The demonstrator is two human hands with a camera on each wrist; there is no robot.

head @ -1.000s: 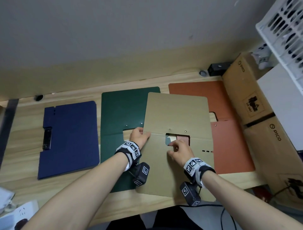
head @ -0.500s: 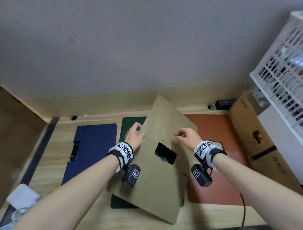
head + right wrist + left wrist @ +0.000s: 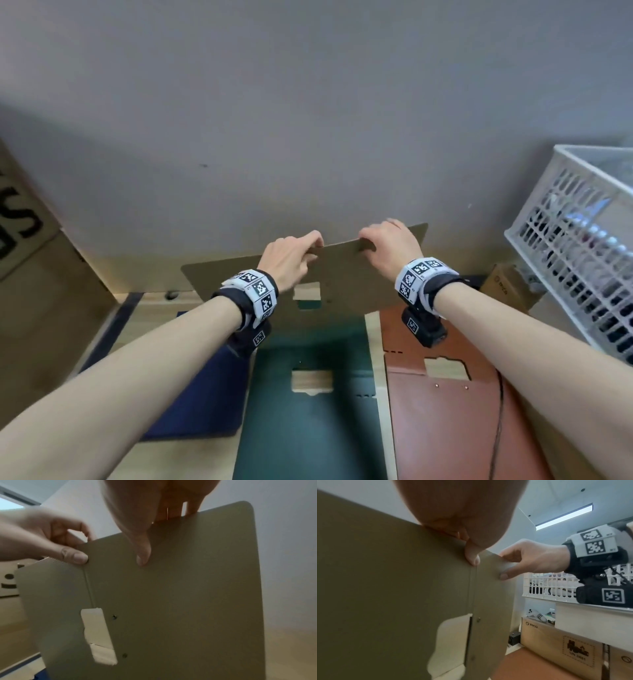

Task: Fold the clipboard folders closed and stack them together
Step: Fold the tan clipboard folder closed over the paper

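Tan folder (image 3: 346,274) held up at centre frame.
Left hand (image 3: 291,260) and right hand (image 3: 390,246) pinch its top edge.

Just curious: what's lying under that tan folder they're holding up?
Under the tan folder lie a green folder and a red one, both open. Their far ends are hidden.

Dim, soft indoor light; blurred, backlit wrist views, warped edges.

Storeroom-like office, cardboard boxes (image 3: 559,651), plastic crate (image 3: 579,250)
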